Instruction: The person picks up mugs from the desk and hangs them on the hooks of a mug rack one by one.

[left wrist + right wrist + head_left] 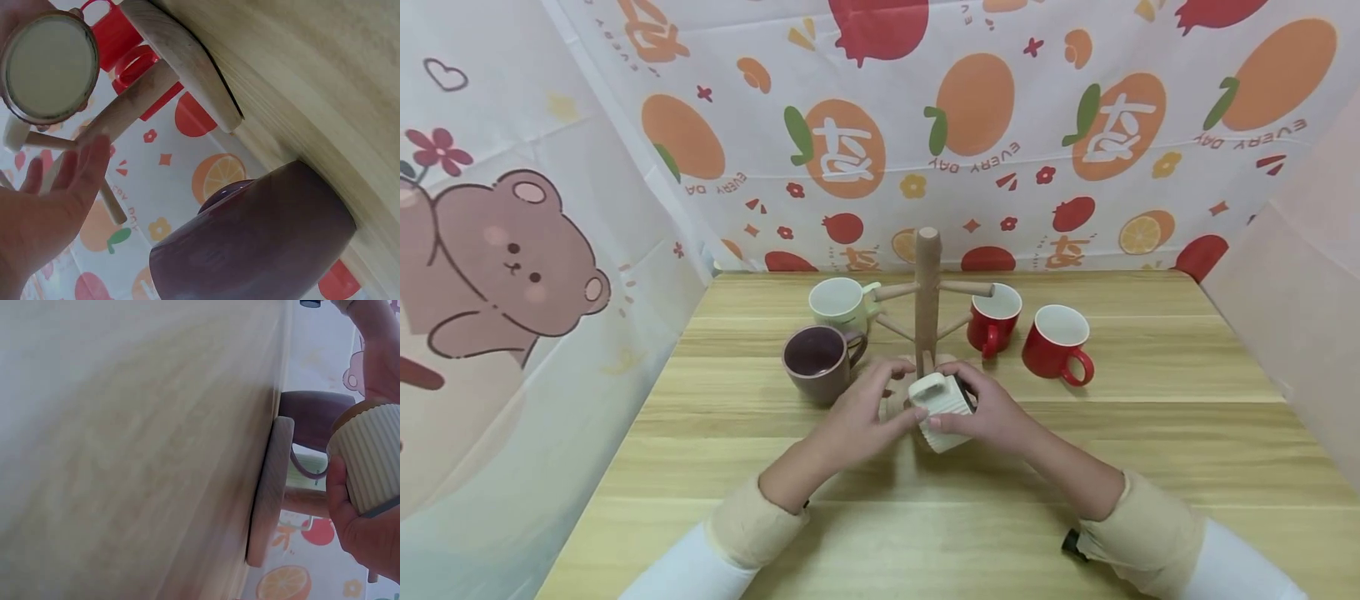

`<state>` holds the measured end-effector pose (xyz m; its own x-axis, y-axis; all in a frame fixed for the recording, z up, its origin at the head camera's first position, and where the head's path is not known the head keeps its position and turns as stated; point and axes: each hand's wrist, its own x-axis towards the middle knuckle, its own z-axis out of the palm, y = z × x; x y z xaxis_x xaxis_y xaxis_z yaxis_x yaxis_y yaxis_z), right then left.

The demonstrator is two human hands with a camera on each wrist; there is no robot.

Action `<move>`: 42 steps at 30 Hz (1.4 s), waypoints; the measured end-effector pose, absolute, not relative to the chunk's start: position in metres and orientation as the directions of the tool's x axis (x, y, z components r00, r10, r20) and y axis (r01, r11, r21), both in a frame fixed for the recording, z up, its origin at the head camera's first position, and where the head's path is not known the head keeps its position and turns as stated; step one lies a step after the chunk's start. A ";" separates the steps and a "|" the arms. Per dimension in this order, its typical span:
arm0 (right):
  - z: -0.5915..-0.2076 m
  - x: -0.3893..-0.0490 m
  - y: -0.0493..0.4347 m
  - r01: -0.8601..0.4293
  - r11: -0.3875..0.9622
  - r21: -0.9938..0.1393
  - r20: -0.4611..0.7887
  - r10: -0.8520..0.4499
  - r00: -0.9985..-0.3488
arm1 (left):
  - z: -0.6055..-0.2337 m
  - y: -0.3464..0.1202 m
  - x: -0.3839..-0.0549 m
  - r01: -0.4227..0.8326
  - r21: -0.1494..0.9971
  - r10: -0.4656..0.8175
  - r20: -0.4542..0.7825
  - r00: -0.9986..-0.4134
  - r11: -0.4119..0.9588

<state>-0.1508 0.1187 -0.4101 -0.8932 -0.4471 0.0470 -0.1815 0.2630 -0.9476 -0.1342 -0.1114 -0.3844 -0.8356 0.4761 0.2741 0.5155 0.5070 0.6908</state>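
Note:
A white ribbed mug (946, 408) is tilted in front of the wooden mug tree (927, 292). My right hand (992, 412) grips its side, thumb on the ribs, as the right wrist view also shows on the mug (372, 456). The mug's handle (929, 385) points up toward the post. My left hand (865, 417) is at the mug's left, thumb tip right at its side, with the other fingers loosely bent near the post. In the left wrist view the mug's pale round base (50, 69) faces the camera, above the left hand's fingers (81, 178).
A purple mug (816, 367) stands left of the tree, close to my left hand, with a pale green mug (838, 304) behind it. Two red mugs, one behind a peg (992, 321) and another farther right (1052, 342), stand on the wooden table (1150, 450). Several pegs branch from the post.

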 end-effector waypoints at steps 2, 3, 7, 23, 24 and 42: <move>-0.409 -0.150 0.117 -0.163 0.247 -0.955 0.039 -0.440 -0.897 | -0.385 -0.110 -0.133 0.478 0.695 0.497 0.196 -0.845 0.538; -0.409 -0.150 0.116 -0.155 0.240 -0.958 0.036 -0.437 -0.899 | -0.385 -0.109 -0.132 0.463 0.695 0.505 0.165 -0.847 0.550; -0.409 -0.151 0.113 -0.122 0.219 -0.968 0.017 -0.429 -0.903 | -0.386 -0.108 -0.134 0.431 0.711 0.536 0.089 -0.840 0.556; -0.410 -0.156 0.109 -0.064 0.296 -0.953 -0.064 -0.401 -0.914 | -0.390 -0.110 -0.146 0.297 0.803 0.473 0.022 -0.881 0.516; -0.410 -0.156 0.109 -0.064 0.303 -0.951 -0.067 -0.402 -0.913 | -0.390 -0.110 -0.146 0.294 0.803 0.467 0.023 -0.884 0.518; -0.403 -0.162 0.119 -0.053 0.438 -0.897 -0.147 -0.410 -0.900 | -0.393 -0.111 -0.158 0.311 0.813 0.489 0.037 -0.872 0.493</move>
<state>-0.1617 0.1188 -0.4035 -0.9003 -0.4096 -0.1471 -0.0526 0.4379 -0.8975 -0.1575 -0.1105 -0.3933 -0.8717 0.4886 0.0375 0.3111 0.4926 0.8127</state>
